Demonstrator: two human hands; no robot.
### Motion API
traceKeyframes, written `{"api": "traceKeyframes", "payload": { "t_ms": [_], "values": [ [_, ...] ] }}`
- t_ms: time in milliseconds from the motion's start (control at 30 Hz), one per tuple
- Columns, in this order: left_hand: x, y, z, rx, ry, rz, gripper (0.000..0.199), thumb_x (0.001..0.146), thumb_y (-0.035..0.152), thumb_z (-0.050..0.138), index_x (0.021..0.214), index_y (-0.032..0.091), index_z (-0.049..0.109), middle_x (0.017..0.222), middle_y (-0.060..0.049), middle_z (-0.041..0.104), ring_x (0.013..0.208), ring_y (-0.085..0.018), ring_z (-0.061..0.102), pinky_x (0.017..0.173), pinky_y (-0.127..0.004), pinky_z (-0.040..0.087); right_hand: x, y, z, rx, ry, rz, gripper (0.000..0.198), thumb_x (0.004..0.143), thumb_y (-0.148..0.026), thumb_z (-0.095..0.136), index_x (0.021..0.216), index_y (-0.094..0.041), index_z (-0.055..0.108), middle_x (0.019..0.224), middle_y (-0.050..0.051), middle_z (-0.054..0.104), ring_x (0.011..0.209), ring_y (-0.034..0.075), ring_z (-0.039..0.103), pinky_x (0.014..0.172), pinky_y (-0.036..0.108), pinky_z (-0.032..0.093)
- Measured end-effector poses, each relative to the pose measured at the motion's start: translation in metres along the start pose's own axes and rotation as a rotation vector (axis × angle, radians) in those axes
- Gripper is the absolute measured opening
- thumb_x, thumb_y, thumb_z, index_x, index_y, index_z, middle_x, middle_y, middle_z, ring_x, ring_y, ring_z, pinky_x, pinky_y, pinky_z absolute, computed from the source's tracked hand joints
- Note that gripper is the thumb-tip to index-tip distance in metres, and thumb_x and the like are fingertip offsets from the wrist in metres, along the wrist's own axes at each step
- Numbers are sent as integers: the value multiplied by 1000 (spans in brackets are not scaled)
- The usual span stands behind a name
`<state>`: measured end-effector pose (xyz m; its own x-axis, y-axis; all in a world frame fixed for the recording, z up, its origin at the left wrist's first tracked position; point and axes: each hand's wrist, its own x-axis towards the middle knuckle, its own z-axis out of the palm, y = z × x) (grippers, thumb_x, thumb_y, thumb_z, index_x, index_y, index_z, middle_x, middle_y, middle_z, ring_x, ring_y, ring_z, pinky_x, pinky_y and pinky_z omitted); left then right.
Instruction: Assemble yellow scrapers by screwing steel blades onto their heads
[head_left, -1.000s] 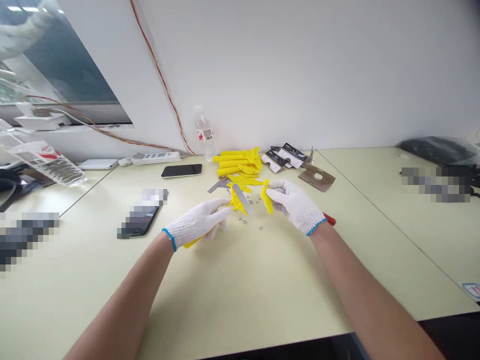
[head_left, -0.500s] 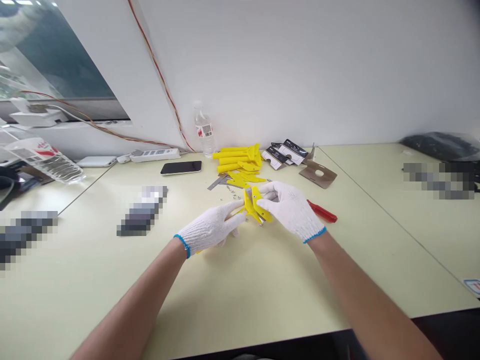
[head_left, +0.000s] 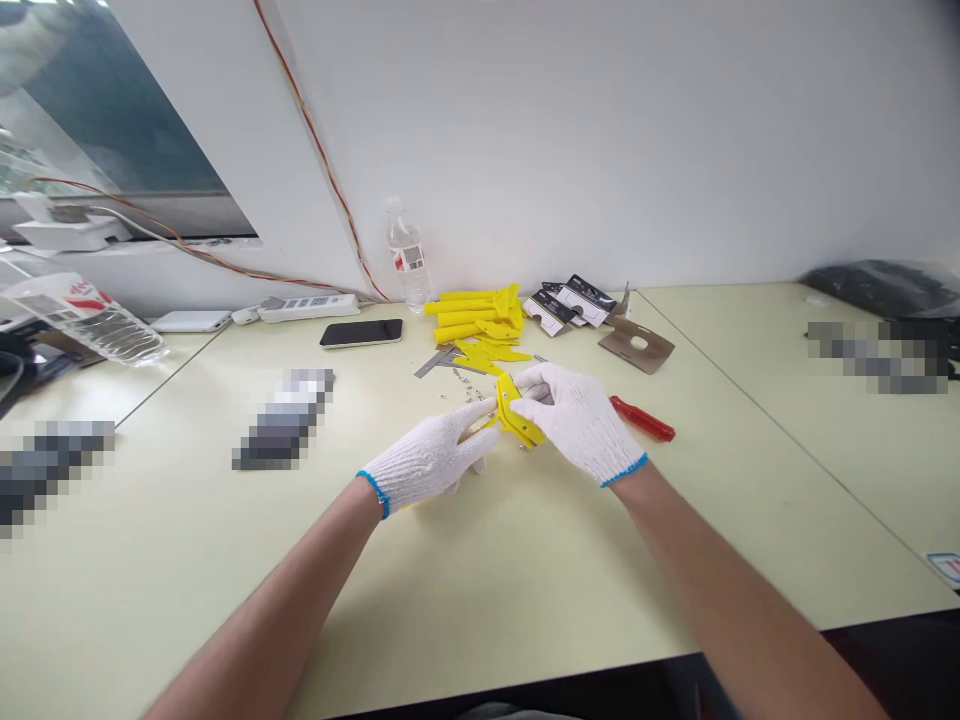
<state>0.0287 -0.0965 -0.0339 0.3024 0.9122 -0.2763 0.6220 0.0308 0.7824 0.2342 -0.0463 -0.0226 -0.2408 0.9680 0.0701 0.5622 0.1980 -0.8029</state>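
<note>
My left hand [head_left: 431, 458], in a white knit glove with a blue cuff, is closed around a yellow scraper handle; the glove hides most of it. Fingers of my right hand [head_left: 574, 420], gloved alike, pinch a yellow plastic plate [head_left: 510, 405] lying against the scraper's head. Two screws show on this plate, and another screw sticks out below the head. Behind my hands lie several loose yellow plates [head_left: 487, 352], grey metal blades [head_left: 437, 360] and small screws [head_left: 469, 392]. Several yellow scraper handles [head_left: 459, 318] are piled farther back.
A red-handled tool [head_left: 643, 419] lies right of my right hand. Black-and-white cards [head_left: 589, 298] and a brown holed card [head_left: 636, 346] lie at the back. A phone [head_left: 361, 333], an upright water bottle [head_left: 407, 258] and a power strip [head_left: 311, 307] are back left; another bottle [head_left: 90, 315] leans farther left.
The yellow plate in my right hand has closed onto the scraper's head; the gap between them is gone. My left hand has shifted slightly right.
</note>
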Motion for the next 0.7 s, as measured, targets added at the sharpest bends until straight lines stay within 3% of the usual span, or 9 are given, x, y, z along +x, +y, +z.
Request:
{"api": "traceKeyframes", "payload": {
  "t_ms": [167, 467, 700],
  "values": [
    [-1, 4, 1, -10, -11, 2, 69, 100, 61, 46, 161, 30, 42, 86, -1, 70, 53, -13, 55, 50, -24, 46, 0, 3, 1, -8, 1, -13, 25, 85, -33, 70, 104, -18, 70, 98, 10, 69, 85, 18, 65, 72, 26, 55],
    [0, 2, 1, -41, -18, 20, 64, 101, 61, 44, 157, 29, 47, 87, -2, 69, 52, -12, 54, 53, -25, 48, -2, 4, 4, -202, 78, -112, 27, 89, -42, 68, 98, -17, 67, 80, 7, 62, 71, 16, 55, 60, 26, 41],
    [-3, 8, 0, -95, -16, 22, 66, 102, 59, 45, 159, 27, 45, 90, -4, 69, 55, -12, 55, 52, -25, 47, -3, 1, 6, -285, 97, -107, 30, 90, -44, 66, 101, -17, 65, 85, 7, 63, 67, 14, 52, 60, 28, 38]
  ]
}}
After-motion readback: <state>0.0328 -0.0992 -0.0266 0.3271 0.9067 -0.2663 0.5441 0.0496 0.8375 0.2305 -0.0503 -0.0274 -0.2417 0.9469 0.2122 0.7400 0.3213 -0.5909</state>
